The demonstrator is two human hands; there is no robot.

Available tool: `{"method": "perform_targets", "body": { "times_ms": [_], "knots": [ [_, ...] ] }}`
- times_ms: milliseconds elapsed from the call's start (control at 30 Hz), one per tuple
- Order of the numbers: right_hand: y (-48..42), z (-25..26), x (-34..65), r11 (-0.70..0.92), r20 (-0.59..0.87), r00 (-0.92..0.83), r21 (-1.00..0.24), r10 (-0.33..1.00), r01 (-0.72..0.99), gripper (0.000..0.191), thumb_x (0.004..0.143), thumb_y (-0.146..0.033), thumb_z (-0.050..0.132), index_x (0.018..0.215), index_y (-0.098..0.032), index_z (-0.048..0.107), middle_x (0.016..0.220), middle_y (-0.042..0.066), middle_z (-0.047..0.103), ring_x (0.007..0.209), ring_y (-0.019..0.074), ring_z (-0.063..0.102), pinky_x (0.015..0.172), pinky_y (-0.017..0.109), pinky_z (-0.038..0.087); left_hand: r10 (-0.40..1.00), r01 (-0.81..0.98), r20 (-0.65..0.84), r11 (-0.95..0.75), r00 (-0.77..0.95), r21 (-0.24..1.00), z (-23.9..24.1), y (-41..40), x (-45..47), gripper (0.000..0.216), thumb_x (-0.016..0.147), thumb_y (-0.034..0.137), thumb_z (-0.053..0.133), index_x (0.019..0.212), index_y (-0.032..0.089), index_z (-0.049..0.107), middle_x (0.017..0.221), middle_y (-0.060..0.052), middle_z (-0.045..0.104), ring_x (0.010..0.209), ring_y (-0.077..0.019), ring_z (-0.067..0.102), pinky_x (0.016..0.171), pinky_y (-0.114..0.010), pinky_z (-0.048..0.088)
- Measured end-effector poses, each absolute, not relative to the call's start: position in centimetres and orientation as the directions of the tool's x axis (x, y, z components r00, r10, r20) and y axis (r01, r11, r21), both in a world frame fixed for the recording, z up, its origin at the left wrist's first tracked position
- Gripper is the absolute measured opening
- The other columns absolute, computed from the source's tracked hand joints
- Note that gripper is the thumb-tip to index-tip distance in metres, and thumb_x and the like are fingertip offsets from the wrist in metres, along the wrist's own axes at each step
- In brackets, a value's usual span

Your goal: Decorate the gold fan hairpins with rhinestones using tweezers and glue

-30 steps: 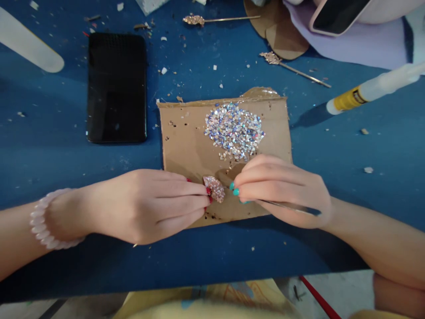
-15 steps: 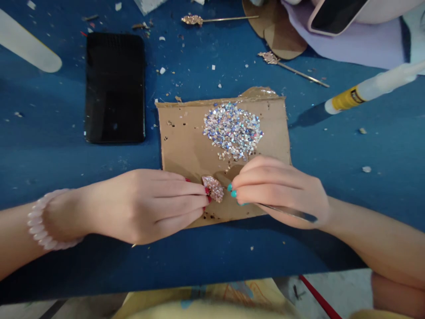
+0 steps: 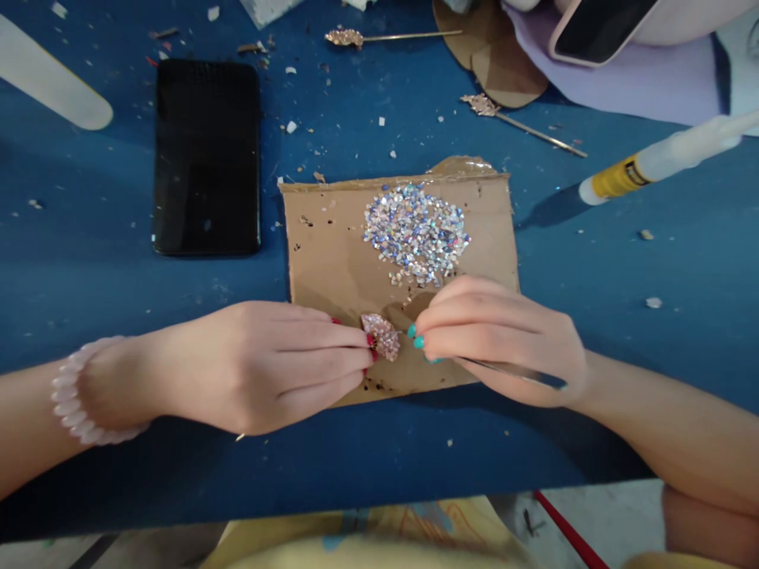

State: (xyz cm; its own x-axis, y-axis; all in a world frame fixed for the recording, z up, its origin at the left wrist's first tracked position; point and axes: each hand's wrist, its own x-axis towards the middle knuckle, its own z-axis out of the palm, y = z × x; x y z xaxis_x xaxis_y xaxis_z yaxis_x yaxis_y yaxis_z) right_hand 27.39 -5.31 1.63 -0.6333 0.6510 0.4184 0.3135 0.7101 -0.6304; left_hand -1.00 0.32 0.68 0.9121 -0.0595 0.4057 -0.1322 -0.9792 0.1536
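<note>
My left hand (image 3: 278, 367) is closed on a hair stick. Its fan-shaped head (image 3: 380, 336), covered in sparkly pink chips, pokes out past my red fingernails. A gold tip of the stick shows below the hand; the rest of the shaft is hidden. Pinched in my right hand (image 3: 495, 340) are metal tweezers (image 3: 525, 374), their points at the right edge of the sparkly head. Whether the points grip a chip is too small to tell. Both hands are over a cardboard piece (image 3: 326, 269), which bears a pile of shiny bluish-white chips (image 3: 418, 229).
A black phone (image 3: 207, 158) lies to the left. Two more hair sticks, one at the top (image 3: 394, 36) and one at upper right (image 3: 539, 132), rest on the blue table (image 3: 118, 292). A glue bottle (image 3: 634, 175) with a yellow label is at right. Another person's sleeve (image 3: 670, 83) shows at top right.
The tweezers and the fingers of my right hand have shifted very slightly. My left hand keeps its hold on the hair stick.
</note>
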Motion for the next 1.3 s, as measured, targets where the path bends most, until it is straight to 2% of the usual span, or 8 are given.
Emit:
{"method": "perform_targets", "body": {
  "times_ms": [767, 1067, 1300],
  "knots": [
    [-5.25, 1.67, 27.24, 0.712, 0.412, -0.638, -0.625, 0.65, 0.321, 0.018, 0.098, -0.002, 0.052, 0.099, -0.016, 0.064, 0.097, 0.008, 0.074, 0.091, 0.0139, 0.068, 0.084, 0.032, 0.061, -0.058, -0.133, 0.407, -0.978, 0.912, 0.158, 0.82, 0.41, -0.75, 0.03, 0.11, 0.017, 0.038, 0.112, 0.013, 0.068, 0.116, -0.003, 0.077, 0.114, -0.0157, 0.069, 0.099, -0.03, 0.06],
    [-5.27, 1.58, 27.17, 0.713, 0.416, -0.635, -0.622, 0.651, 0.324, 0.018, 0.098, -0.003, 0.051, 0.099, -0.016, 0.064, 0.097, 0.007, 0.073, 0.091, 0.0143, 0.068, 0.083, 0.031, 0.06, -0.056, -0.126, 0.397, -0.981, 0.916, 0.151, 0.65, 0.24, -1.02, 0.031, 0.108, 0.02, 0.042, 0.111, 0.015, 0.072, 0.121, -0.003, 0.075, 0.12, -0.0147, 0.067, 0.113, -0.029, 0.054],
    [-5.19, 1.56, 27.15, 0.711, 0.422, -0.634, -0.633, 0.648, 0.305, 0.018, 0.096, 0.0, 0.053, 0.099, -0.014, 0.065, 0.095, 0.009, 0.073, 0.09, 0.0152, 0.067, 0.082, 0.031, 0.06, -0.057, -0.13, 0.412, -0.98, 0.91, 0.153, 0.75, 0.21, -0.94, 0.025, 0.105, 0.019, 0.05, 0.108, 0.015, 0.075, 0.118, -0.005, 0.076, 0.118, -0.0156, 0.068, 0.114, -0.028, 0.053]
  ]
}}
